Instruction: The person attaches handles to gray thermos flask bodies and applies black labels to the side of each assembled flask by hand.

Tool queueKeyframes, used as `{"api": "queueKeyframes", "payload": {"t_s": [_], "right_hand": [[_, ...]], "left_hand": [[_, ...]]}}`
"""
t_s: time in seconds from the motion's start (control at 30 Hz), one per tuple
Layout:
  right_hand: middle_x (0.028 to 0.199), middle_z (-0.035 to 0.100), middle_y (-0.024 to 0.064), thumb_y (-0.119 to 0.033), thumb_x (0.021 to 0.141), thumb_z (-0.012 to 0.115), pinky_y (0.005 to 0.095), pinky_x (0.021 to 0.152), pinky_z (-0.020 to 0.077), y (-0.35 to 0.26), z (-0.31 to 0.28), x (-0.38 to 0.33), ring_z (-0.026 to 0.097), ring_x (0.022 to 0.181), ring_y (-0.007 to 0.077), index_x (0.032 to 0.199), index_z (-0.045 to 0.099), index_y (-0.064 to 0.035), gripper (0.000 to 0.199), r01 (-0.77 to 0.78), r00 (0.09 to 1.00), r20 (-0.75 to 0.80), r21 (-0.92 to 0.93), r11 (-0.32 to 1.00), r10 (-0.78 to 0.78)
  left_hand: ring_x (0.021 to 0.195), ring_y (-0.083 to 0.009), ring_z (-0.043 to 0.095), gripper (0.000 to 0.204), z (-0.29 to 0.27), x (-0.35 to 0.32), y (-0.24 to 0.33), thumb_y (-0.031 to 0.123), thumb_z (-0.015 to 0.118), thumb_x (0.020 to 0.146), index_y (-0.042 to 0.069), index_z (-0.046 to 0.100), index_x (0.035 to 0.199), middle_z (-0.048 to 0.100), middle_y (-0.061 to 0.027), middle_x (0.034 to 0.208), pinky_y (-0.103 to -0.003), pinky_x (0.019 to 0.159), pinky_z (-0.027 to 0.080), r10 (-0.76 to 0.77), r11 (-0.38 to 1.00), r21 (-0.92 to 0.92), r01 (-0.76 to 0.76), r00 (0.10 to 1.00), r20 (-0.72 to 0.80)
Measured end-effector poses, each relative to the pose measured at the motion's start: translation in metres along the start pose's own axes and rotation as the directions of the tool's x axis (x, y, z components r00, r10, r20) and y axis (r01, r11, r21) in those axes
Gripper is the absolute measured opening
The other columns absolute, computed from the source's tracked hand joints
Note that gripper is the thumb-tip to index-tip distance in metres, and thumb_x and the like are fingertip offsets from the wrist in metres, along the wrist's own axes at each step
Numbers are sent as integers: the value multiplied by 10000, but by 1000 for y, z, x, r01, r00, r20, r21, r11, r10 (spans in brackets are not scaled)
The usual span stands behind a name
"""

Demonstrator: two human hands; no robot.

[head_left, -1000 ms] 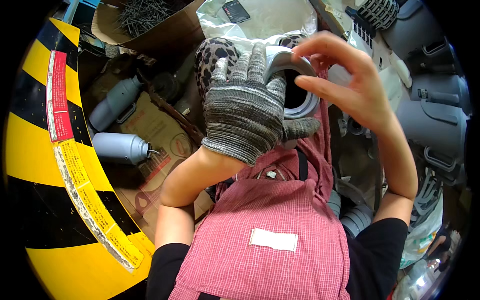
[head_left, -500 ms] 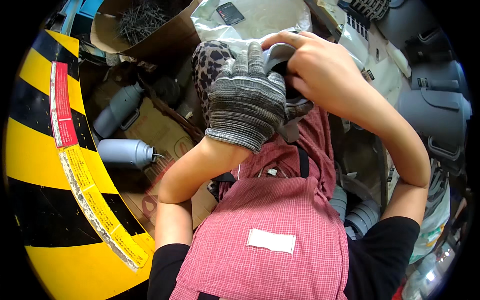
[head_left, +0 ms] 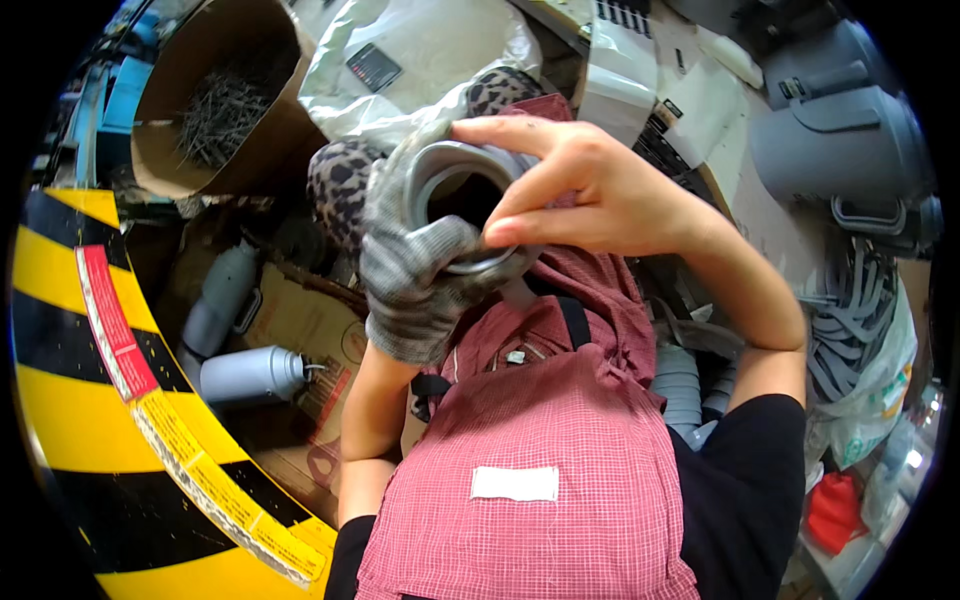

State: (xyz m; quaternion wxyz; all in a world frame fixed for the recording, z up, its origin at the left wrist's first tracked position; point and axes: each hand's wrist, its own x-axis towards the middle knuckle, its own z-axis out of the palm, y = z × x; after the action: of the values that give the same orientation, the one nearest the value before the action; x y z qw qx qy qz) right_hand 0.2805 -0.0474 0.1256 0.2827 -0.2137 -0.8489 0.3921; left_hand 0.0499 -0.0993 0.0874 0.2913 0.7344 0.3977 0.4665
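Observation:
A grey plastic jug (head_left: pixel 421 190) is held in front of my lap, its round mouth turned up toward me and its inside dark. My left hand (head_left: pixel 410 285), in a striped grey knit glove, wraps around the jug's left and near side, with fingers over the near rim. Bare, my right hand (head_left: pixel 585 190) grips the right side of the mouth. Its index finger stretches along the far rim and its thumb tip lies over the opening. The other right fingers are largely hidden behind the hand.
Two grey bottles (head_left: pixel 250 376) lie on cardboard at left, beside a yellow-black striped panel (head_left: pixel 100 420). A carton of thin metal pieces (head_left: pixel 150 150) stands behind. A clear bag (head_left: pixel 420 40) lies ahead. Grey jugs (head_left: pixel 840 150) and loose handles (head_left: pixel 850 320) are at right.
The jug's mouth has turned into view. My left hand has rolled from its back showing to fingers over the rim. My right thumb has come up to the opening's edge. The view has shifted.

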Motion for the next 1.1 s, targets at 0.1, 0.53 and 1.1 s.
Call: {"api": "queueKeyframes", "payload": {"t_s": [0.1,0.53,1.1], "right_hand": [[1326,671,199,-181,1037,603,396,1079,449,16,-10,-48,595,1289,317,1078,773,-2,250,-170,945,-236,245,955,228],[1154,720,-1,-285,841,818,371,928,489,174,-49,-175,621,1064,255,1034,801,-142,242,-840,470,-875,-403,362,114],[1095,712,-48,-258,848,818,380,873,519,170,-29,-172,628,996,247,1031,797,-170,204,-821,468,-883,-445,359,-24]], "left_hand": [[1219,-375,612,423,-21,-4,7,221,868,700,36,683,1033,650,-202,1283,-435,1073,473,225,971,104,-217,971,-77],[1024,-135,630,412,-73,67,-168,343,736,959,32,718,1228,710,-45,1148,-290,920,521,-663,643,-411,646,738,125],[1269,-215,553,452,2,-2,-155,322,607,1047,-4,574,1359,590,-120,1377,-356,1111,419,-315,946,-196,258,877,-364]]}}
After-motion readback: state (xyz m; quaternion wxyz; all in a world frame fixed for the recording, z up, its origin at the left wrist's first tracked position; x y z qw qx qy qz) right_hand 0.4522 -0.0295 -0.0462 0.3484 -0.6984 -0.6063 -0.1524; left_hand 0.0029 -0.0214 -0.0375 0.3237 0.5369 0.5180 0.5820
